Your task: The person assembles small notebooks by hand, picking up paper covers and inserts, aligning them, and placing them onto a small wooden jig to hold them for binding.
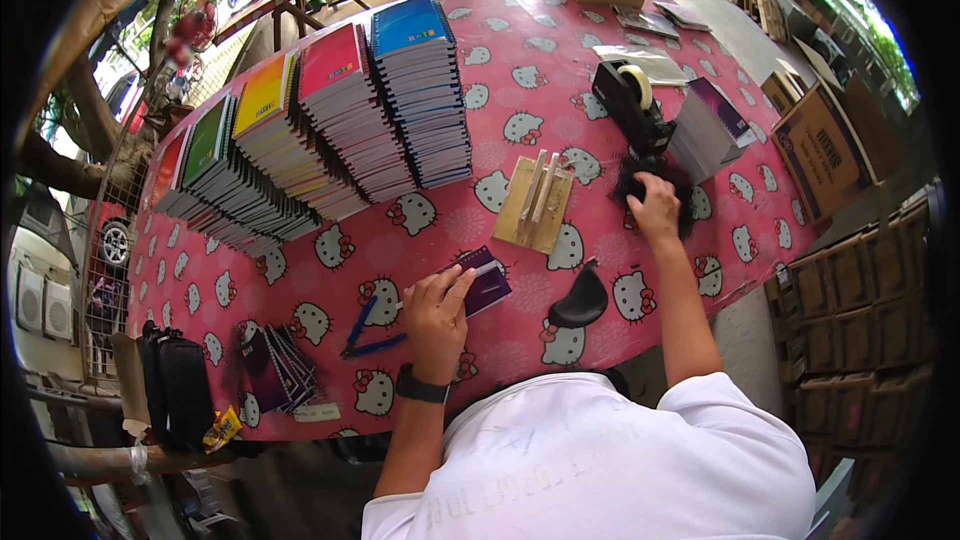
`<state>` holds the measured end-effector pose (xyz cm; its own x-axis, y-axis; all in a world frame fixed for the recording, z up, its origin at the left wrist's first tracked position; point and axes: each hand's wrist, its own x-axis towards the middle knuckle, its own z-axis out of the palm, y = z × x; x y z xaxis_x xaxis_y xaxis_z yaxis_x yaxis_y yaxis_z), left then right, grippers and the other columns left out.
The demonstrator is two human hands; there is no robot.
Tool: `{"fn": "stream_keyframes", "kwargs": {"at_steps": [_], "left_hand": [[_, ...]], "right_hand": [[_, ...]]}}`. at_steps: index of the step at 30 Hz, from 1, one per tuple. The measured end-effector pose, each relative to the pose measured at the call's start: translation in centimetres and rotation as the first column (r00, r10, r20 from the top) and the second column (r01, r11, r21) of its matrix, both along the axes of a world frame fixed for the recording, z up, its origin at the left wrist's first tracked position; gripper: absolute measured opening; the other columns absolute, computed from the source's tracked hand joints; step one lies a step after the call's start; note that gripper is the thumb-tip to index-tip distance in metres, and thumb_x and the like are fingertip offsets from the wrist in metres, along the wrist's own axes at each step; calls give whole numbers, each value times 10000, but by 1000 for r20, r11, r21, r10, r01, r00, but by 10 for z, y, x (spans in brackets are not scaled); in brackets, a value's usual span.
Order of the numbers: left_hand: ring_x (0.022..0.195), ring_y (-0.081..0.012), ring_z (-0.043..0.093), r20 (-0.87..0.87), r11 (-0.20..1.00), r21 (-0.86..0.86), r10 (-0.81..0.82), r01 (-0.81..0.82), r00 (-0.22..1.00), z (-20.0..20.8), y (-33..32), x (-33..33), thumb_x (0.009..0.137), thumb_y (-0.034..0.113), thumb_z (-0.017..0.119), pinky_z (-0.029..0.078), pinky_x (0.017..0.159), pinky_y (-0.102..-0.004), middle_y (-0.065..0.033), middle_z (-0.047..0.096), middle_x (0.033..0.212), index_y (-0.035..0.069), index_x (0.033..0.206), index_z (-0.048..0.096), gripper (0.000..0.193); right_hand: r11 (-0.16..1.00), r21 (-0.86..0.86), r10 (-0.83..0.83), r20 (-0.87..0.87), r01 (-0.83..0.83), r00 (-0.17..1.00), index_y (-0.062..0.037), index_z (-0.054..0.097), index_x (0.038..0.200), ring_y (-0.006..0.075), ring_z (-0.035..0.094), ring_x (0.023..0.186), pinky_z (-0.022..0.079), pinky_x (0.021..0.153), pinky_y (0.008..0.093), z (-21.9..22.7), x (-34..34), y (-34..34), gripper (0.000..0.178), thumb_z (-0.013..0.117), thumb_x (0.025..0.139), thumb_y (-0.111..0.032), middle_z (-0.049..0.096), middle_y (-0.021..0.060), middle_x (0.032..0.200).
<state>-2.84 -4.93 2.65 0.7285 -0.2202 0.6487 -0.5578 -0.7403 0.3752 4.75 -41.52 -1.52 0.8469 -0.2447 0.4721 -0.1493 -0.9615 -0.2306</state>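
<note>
My left hand point(438, 310) lies over the left end of a small purple booklet point(487, 287) on the table, fingers pressed together on it. My right hand point(654, 208) reaches to a tangled heap of black binding coils point(628, 186), fingertips bent down into it; the exact piece they pinch is hidden. Beside my left hand are pliers with blue handles point(372, 332). Between my hands stands a wooden jig point(526, 225) with two upright strips. Nearer to me sits a black curved object point(580, 298) whose kind I cannot make out.
Tall stacks of spiral notebooks point(420, 100) fill the far left. A tape dispenser point(632, 110) and a purple-covered stack point(703, 130) stand beyond the coils. Fanned purple booklets point(280, 370) and a black bag point(178, 390) lie at near left. Cardboard boxes point(822, 155) stand beyond the right edge.
</note>
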Motion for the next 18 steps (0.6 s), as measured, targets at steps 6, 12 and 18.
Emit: {"fn": "stream_keyframes", "kwargs": {"at_steps": [6, 12, 18], "left_hand": [[893, -205, 591, 3, 1000, 1, -4, 4, 1000, -4, 4, -1, 715, -4, 647, 421, 794, -363, -16, 652, 969, 145, 1051, 700, 371], [865, -204, 588, 3, 999, -53, -2, 2, 1000, -1, 0, -2, 749, 48, 685, 414, 781, -356, -6, 650, 926, 141, 1004, 700, 272], [812, -192, 587, -33, 991, -119, 50, -54, 998, 2, -2, -4, 752, 108, 733, 411, 733, -336, -9, 653, 867, 122, 918, 708, 168]], "right_hand": [[981, 92, 185, -211, -169, 960, -77, 631, 1095, 311, 574, 979, 476, 846, 390, -25, -11, -33, 346, 703, 788, -217, 628, 116, 1000], [978, 136, 182, -196, -157, 964, -41, 602, 1181, 346, 593, 903, 478, 803, 418, -7, -11, -26, 324, 593, 895, -191, 629, 156, 952], [852, 323, 380, 159, -412, 911, -116, 595, 1232, 306, 621, 805, 507, 708, 363, 55, -23, 45, 326, 565, 908, -99, 617, 138, 931]]}}
